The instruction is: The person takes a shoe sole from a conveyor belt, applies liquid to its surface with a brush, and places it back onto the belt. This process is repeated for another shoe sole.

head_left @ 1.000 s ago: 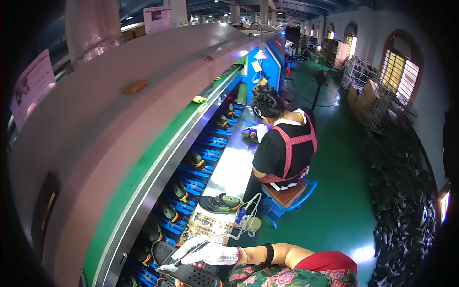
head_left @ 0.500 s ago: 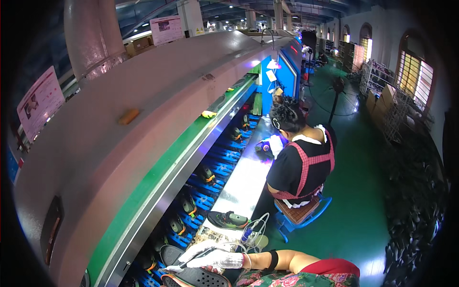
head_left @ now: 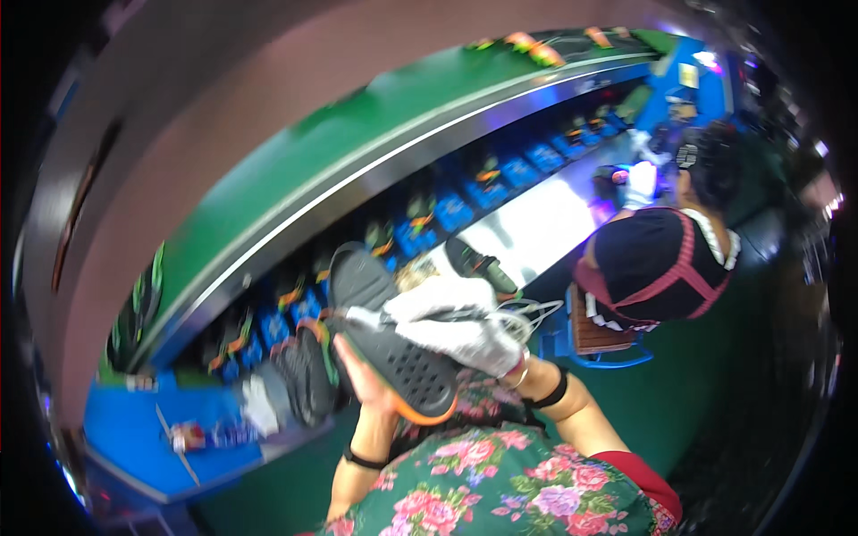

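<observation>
Left hand (head_left: 365, 375) is gripping a shoe sole (head_left: 416, 368) below the gloved right hand (head_left: 472, 332). Can't tell what that's holding tbh.

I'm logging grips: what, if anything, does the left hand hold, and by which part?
The left hand holds the dark, orange-edged sole by its long side, near the perforated end.

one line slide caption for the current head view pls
A bare left hand holds a dark, perforated shoe sole, white-gloved right hand over it, a seated co-worker beyond.
</observation>
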`<state>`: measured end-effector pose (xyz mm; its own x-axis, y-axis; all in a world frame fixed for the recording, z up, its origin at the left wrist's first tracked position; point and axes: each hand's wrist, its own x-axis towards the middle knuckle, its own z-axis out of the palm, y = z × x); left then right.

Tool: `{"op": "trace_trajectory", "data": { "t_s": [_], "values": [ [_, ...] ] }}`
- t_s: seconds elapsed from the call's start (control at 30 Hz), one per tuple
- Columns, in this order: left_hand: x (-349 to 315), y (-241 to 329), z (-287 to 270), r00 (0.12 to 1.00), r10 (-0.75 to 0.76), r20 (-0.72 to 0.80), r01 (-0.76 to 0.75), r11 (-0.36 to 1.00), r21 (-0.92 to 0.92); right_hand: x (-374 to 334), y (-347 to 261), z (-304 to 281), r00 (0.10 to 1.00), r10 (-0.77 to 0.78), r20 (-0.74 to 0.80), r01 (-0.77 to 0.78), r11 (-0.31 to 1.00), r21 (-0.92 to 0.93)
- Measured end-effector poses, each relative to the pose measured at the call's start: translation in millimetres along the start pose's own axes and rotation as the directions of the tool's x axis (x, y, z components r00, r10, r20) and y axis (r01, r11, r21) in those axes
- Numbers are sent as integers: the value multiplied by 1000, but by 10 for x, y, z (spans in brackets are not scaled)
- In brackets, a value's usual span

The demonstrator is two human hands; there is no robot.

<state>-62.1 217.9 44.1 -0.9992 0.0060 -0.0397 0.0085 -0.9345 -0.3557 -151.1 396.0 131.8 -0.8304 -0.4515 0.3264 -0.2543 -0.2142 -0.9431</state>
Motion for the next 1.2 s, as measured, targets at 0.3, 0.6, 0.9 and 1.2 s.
{"op": "trace_trajectory", "data": {
  "t_s": [0.3, 0.6, 0.9, 1.2],
  "values": [
    [-124, 9, -92, 998, 35, -45, -11, 889, 457, 157, 55, 262, 923, -379, 74, 366, 799, -476],
    [-260, -169, -33, 933, 216, -286, 151, 486, 861, -127, 253, 468, 898, -393, 201, 441, 789, -428],
    [-325, -42, -56, 907, 324, -268, 81, 489, 868, -180, 341, 551, 915, -374, 150, 401, 807, -432],
    [-394, 208, -358, 932, 355, -72, -93, 428, 899, -345, 342, 669, 928, -352, 123, 370, 828, -422]
  ]
}}
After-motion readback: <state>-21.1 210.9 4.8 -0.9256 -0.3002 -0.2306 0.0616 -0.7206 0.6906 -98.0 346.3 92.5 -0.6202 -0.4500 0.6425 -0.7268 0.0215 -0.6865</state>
